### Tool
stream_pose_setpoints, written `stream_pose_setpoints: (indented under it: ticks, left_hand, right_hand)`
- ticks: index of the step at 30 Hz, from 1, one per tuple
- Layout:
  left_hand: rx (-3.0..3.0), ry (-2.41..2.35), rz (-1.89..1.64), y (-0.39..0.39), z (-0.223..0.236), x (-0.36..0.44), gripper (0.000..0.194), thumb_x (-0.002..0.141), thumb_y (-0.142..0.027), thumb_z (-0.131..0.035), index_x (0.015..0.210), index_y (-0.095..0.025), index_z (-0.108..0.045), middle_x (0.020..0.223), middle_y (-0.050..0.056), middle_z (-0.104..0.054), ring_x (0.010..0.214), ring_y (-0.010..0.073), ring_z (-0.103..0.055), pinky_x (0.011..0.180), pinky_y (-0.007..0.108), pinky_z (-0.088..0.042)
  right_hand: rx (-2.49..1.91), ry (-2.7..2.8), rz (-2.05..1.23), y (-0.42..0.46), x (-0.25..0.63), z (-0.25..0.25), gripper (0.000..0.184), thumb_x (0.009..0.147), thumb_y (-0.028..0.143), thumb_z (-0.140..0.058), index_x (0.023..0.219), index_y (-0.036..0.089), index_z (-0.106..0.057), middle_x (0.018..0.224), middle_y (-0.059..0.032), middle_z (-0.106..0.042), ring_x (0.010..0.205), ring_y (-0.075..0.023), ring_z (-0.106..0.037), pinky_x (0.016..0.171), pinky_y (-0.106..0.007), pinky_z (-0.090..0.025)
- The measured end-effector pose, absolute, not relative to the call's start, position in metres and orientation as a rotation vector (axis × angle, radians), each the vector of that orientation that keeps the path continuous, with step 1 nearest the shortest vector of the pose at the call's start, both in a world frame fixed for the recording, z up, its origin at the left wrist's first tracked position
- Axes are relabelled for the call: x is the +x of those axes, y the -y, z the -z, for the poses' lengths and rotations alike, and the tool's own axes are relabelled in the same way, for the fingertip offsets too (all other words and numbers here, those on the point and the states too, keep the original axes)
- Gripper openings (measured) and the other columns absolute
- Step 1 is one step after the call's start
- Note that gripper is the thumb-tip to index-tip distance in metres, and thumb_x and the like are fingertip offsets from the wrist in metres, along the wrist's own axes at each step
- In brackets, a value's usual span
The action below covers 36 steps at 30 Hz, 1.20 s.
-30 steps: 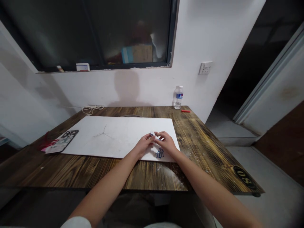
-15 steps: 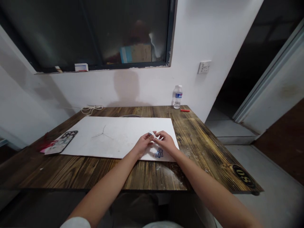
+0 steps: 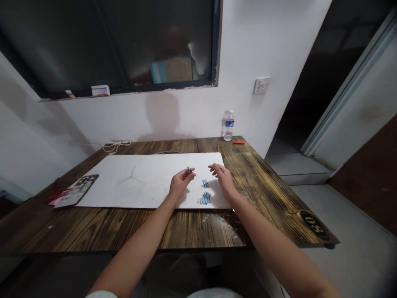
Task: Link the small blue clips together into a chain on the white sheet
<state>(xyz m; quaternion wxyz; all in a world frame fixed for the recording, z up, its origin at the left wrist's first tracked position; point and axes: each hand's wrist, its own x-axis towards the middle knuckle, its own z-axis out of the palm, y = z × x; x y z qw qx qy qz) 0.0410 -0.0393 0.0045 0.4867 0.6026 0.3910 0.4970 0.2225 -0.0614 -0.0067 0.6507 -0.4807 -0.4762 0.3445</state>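
Note:
My left hand is closed over the white board, with a small dark piece pinched between thumb and fingers. The piece is too small to name. To its right, my right hand is raised over the board's right edge, its fingers slightly apart with nothing visible in them. Between the hands on the board lies a small blue-edged rectangular piece. Nearer to me is a cluster of several similar blue-edged pieces.
A phone-like patterned case lies at the board's left end beside red material. Thin dark strands lie on the board. Behind are a white cable, a water bottle and a red stick on the wooden table.
My hands have come apart, the left moving left with the small piece. A blue-edged piece now shows on the board between them, above the cluster. The view has shifted slightly.

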Motion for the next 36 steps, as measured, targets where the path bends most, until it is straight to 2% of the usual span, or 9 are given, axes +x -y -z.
stream_pose_setpoints:
  ticks: [9, 13, 16, 21, 27, 32, 36]
  left_hand:
    - [1.619, -1.046, -1.194, 0.037, -0.001, 0.038, 0.045, 0.067, -0.039, -0.074, 0.107, -0.020, -0.069, 0.104, 0.009, -0.070, 0.093, 0.0224, -0.061, 0.083, 0.033, -0.044]
    - [1.524, -1.048, -1.185, 0.036, 0.001, 0.039, 0.045, 0.070, -0.042, -0.071, 0.109, -0.019, -0.067, 0.110, 0.010, -0.068, 0.096, 0.0219, -0.061, 0.077, 0.030, -0.046]
    - [1.416, -1.042, -1.184, 0.036, 0.001, 0.041, 0.049, 0.073, -0.046, -0.067, 0.112, -0.016, -0.065, 0.109, 0.012, -0.068, 0.092, 0.0204, -0.062, 0.071, 0.028, -0.046]
    - [1.324, -1.011, -1.195, 0.033, 0.003, 0.040, 0.049, 0.074, -0.048, -0.065, 0.111, -0.016, -0.064, 0.107, 0.013, -0.068, 0.085, 0.0170, -0.064, 0.073, 0.028, -0.046]
    - [1.190, -0.945, -1.200, 0.028, 0.007, 0.037, 0.053, 0.073, -0.052, -0.066, 0.112, -0.016, -0.063, 0.106, 0.012, -0.068, 0.076, 0.0132, -0.063, 0.067, 0.025, -0.047]
    - [1.376, -1.008, -1.234, 0.028, 0.004, 0.036, 0.048, 0.070, -0.054, -0.066, 0.098, -0.015, -0.069, 0.101, 0.010, -0.068, 0.067, 0.0110, -0.057, 0.063, 0.024, -0.045]
    - [1.571, -1.110, -1.194, 0.027, 0.004, 0.035, 0.049, 0.072, -0.050, -0.066, 0.106, -0.015, -0.068, 0.088, 0.006, -0.069, 0.069, 0.0136, -0.056, 0.064, 0.026, -0.044]
  right_hand:
    - [-1.112, 1.063, -0.764, 0.062, 0.222, 0.006, 0.056, 0.078, 0.066, -0.043, 0.081, 0.016, -0.068, 0.077, -0.0065, -0.064, 0.068, -0.0177, -0.053, 0.063, -0.029, -0.042]
    - [-1.111, 1.052, -0.763, 0.061, 0.222, 0.007, 0.055, 0.079, 0.066, -0.043, 0.080, 0.017, -0.069, 0.077, -0.0064, -0.064, 0.069, -0.0175, -0.053, 0.064, -0.030, -0.042]
    - [-1.107, 1.057, -0.767, 0.061, 0.222, 0.008, 0.054, 0.079, 0.065, -0.044, 0.081, 0.017, -0.069, 0.077, -0.0061, -0.063, 0.069, -0.0173, -0.053, 0.065, -0.030, -0.041]
    - [-1.112, 1.052, -0.773, 0.063, 0.222, 0.006, 0.055, 0.078, 0.066, -0.044, 0.079, 0.017, -0.069, 0.075, -0.0058, -0.062, 0.068, -0.0173, -0.052, 0.065, -0.030, -0.041]
    - [-1.099, 1.045, -0.780, 0.065, 0.221, 0.003, 0.055, 0.077, 0.066, -0.044, 0.077, 0.017, -0.069, 0.074, -0.0057, -0.062, 0.068, -0.0174, -0.052, 0.065, -0.030, -0.041]
    - [-1.084, 1.060, -0.774, 0.065, 0.220, 0.004, 0.056, 0.078, 0.066, -0.043, 0.077, 0.016, -0.069, 0.073, -0.0051, -0.062, 0.069, -0.0167, -0.051, 0.066, -0.029, -0.039]
    - [-1.070, 1.050, -0.781, 0.065, 0.219, 0.004, 0.055, 0.078, 0.065, -0.044, 0.076, 0.016, -0.068, 0.072, -0.0047, -0.062, 0.068, -0.0164, -0.050, 0.065, -0.029, -0.038]
